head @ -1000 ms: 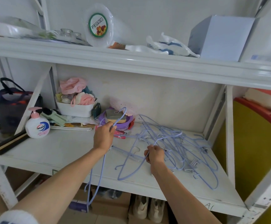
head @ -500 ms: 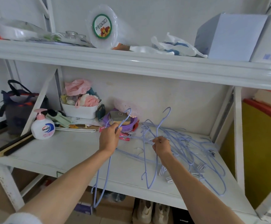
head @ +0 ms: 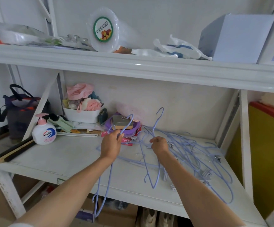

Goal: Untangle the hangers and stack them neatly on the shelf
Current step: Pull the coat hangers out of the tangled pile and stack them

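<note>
White metal shelf [head: 54, 163], 2 levels in view. On lower board, right half: tangled heap of lilac wire hangers [head: 196, 154], w/ metal clips, count unclear, too knotted. 2 hangers lifted partly out: 1 hanger [head: 107, 182] in left hand [head: 111, 144], fingers closed round neck just below hook, body dangling over front edge of board; 1 hanger [head: 156, 169] in right hand [head: 160, 145], fist closed on neck, hook up, body hanging down to board, upper part crossing heap. Hands near each other, not touching. Left rear of board: 1 white bin [head: 82, 114] of cloths, 1 soap pump bottle [head: 44, 131], 1 dark tote bag [head: 21, 110]. Upper level: 1 grey box [head: 234, 38], 1 pack of plastic plates [head: 103, 29].
</note>
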